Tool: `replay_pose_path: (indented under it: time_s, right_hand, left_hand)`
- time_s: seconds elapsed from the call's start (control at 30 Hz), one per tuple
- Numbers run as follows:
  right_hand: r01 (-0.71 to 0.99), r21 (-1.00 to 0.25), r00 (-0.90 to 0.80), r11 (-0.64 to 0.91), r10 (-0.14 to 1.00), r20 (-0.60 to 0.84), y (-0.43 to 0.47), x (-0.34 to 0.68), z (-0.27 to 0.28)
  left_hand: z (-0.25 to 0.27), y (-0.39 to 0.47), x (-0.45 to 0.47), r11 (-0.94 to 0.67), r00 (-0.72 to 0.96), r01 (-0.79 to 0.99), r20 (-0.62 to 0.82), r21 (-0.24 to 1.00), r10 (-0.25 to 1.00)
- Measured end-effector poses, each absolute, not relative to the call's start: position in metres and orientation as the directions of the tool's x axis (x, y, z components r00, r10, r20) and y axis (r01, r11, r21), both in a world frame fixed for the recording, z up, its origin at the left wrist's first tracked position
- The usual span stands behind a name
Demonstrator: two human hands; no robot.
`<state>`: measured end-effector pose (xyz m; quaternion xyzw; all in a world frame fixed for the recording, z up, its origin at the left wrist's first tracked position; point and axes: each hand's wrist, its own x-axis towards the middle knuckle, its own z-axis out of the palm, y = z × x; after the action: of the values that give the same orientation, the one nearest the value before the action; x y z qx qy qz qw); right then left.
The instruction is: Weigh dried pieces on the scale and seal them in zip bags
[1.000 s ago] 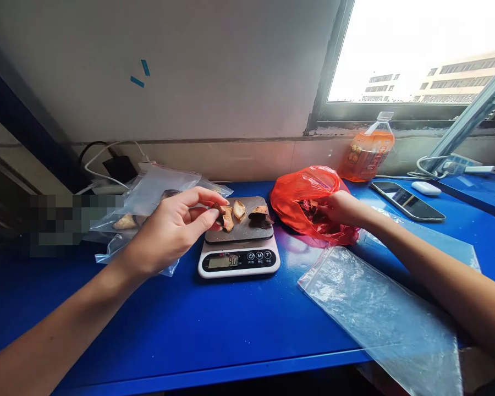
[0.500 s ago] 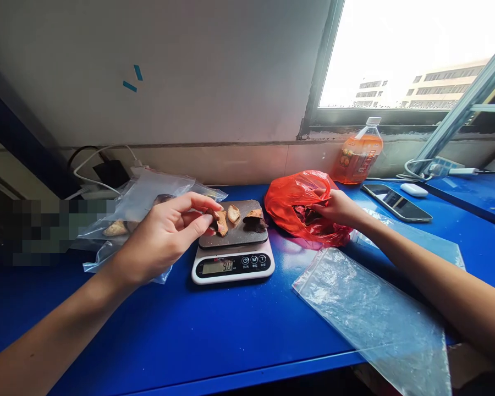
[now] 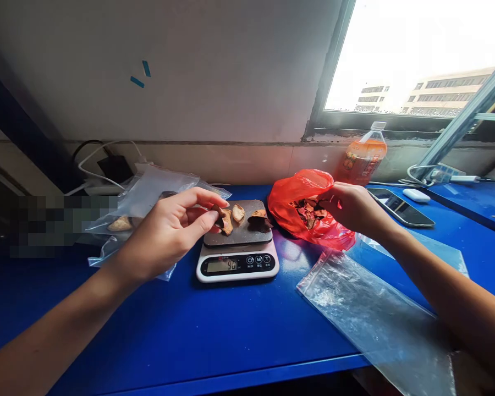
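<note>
Thumb and fingers of my left hand (image 3: pixel 177 231) pinch a curled, dried brown slice (image 3: pixel 226 223) at the left side of the kitchen scale's plate (image 3: pixel 237 237). Beside it on the plate lie a pale dried slice (image 3: pixel 238 213) and a darker, curled dried piece (image 3: pixel 259 220). The digital scale (image 3: pixel 237 267) has a lit display that seems to read 90 or 9.0. My right hand (image 3: pixel 355 206) is closed on the rim of a red plastic bag (image 3: pixel 286 201), holding its mouth apart. Inside the bag show several reddish-brown dried pieces (image 3: pixel 311 212). My right fingertips are partly hidden.
Clear zip bags (image 3: pixel 148 190), some holding pale pieces, lie left of the scale. A flat clear zip bag (image 3: pixel 375 313) overhangs the blue table's (image 3: pixel 198 341) front edge. At back right are a drink bottle (image 3: pixel 365 157), a phone (image 3: pixel 402 208) and a white case (image 3: pixel 416 195).
My right hand has drawn the bag's rim up and to the right, so more of the dried pieces inside show. My left hand keeps its pinch at the scale. The view has shifted slightly.
</note>
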<state>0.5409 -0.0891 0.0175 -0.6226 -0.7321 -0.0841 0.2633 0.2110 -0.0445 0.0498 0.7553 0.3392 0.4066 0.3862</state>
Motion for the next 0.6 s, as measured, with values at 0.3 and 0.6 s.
replay_pose_path:
  time_s: [0.3, 0.6]
  right_hand:
    - [0.756, -0.188, -0.478, 0.627, 0.725, 0.497, -0.111, 0.436, 0.023]
    - [0.646, 0.265, -0.738, 0.716, 0.497, 0.457, -0.078, 0.427, 0.002]
  left_hand:
    - [0.048, -0.043, 0.209, -0.506, 0.424, 0.217, 0.386, 0.835, 0.819]
    - [0.049, -0.046, 0.209, -0.537, 0.465, 0.198, 0.404, 0.82, 0.788]
